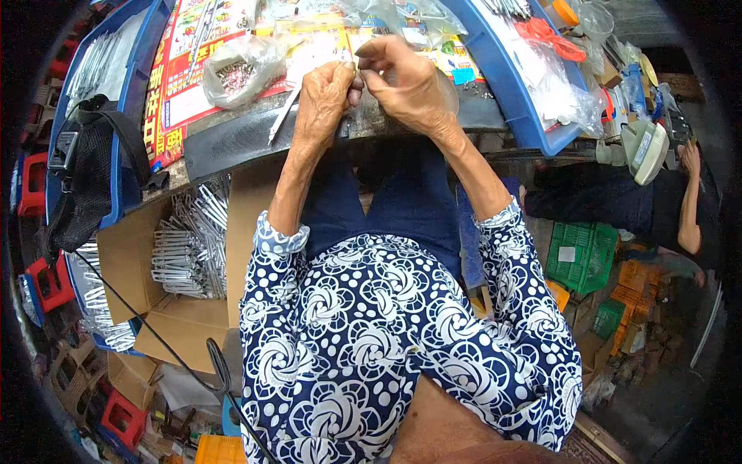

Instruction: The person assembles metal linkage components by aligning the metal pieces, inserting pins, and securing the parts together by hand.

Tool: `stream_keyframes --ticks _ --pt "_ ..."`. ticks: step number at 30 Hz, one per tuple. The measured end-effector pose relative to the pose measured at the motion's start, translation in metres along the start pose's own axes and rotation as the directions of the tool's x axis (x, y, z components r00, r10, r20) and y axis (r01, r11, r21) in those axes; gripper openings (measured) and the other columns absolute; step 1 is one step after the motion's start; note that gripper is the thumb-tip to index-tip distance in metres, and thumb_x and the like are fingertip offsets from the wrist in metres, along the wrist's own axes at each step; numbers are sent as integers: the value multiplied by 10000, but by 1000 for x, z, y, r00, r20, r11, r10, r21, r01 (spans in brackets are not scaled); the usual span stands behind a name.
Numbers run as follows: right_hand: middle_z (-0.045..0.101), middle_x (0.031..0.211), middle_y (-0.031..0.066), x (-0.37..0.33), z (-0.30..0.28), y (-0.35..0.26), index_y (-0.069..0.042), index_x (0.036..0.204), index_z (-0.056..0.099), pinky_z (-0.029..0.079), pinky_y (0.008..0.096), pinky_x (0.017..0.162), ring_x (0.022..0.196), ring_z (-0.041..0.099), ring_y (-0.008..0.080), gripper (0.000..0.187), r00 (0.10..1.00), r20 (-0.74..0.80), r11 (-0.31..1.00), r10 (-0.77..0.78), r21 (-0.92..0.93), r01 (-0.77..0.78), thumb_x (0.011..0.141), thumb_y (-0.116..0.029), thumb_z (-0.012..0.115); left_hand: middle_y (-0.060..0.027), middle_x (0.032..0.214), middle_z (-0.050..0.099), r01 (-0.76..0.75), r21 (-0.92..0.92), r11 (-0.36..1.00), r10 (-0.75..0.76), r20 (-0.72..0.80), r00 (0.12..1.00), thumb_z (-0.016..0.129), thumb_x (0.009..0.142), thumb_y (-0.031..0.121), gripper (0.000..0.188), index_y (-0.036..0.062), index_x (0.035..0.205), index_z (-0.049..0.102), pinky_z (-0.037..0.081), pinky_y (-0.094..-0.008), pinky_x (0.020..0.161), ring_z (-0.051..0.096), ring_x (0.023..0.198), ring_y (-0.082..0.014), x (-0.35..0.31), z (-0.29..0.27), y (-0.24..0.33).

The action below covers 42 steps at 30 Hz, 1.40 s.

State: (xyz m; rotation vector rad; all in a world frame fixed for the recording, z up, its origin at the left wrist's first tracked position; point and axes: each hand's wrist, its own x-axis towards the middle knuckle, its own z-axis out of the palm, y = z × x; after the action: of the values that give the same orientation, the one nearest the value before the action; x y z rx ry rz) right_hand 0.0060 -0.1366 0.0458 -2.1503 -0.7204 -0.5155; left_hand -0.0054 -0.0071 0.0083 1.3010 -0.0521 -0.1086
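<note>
My left hand (323,100) is closed at the table's near edge, fingers curled. A slim, pale metal strip (283,117) sticks out from under it toward the lower left. Close by on the right, my right hand (410,87) has its thumb and forefinger brought together by the left fingertips. Whatever lies between those fingertips is too small to make out. Left of my hands sits a clear plastic bag (246,71) of small metal parts, rolled open. Printed red and yellow sheets (176,93) cover the tabletop beneath.
Blue trays with metal strips flank me, one left (133,85) and one right (519,108). A black strap (86,162) hangs over the left one. Below stands a cardboard box (127,267) full of metal pieces. Another person's arm (690,201) shows at right, beyond a green crate (581,255).
</note>
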Motion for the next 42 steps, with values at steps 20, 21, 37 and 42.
stream_keyframes --ticks 20,21,37,42 --pt "601 762 92 5 -12 9 1 1073 427 465 314 666 701 595 254 448 903 153 886 -401 -188 425 649 68 556 -6 568 453 29 -168 985 21 291 957 453 857 266 258 45 730 491 233 -174 386 300 428 -34 2 -12 -3" --pt "603 777 95 6 -13 9 6 1090 415 466 316 671 710 595 260 462 908 167 895 -383 -176 410 653 72 551 -5 577 458 -1 -143 990 45 306 951 450 858 263 253 45 736 492 238 -170 391 307 437 -34 1 -12 -3" --pt "597 816 64 5 -20 10 33 991 532 458 207 687 755 568 97 230 899 348 842 265 371 -392 780 -57 545 18 587 459 94 -157 983 -61 200 978 445 855 210 205 37 764 506 260 -159 406 336 466 -24 -4 -10 0" --pt "584 752 24 2 -17 16 34 885 584 436 191 641 693 530 68 168 881 393 850 264 337 -405 790 -100 549 13 585 460 -10 18 1000 8 87 996 435 855 199 219 25 750 516 312 -189 453 384 500 -50 -7 -5 3"
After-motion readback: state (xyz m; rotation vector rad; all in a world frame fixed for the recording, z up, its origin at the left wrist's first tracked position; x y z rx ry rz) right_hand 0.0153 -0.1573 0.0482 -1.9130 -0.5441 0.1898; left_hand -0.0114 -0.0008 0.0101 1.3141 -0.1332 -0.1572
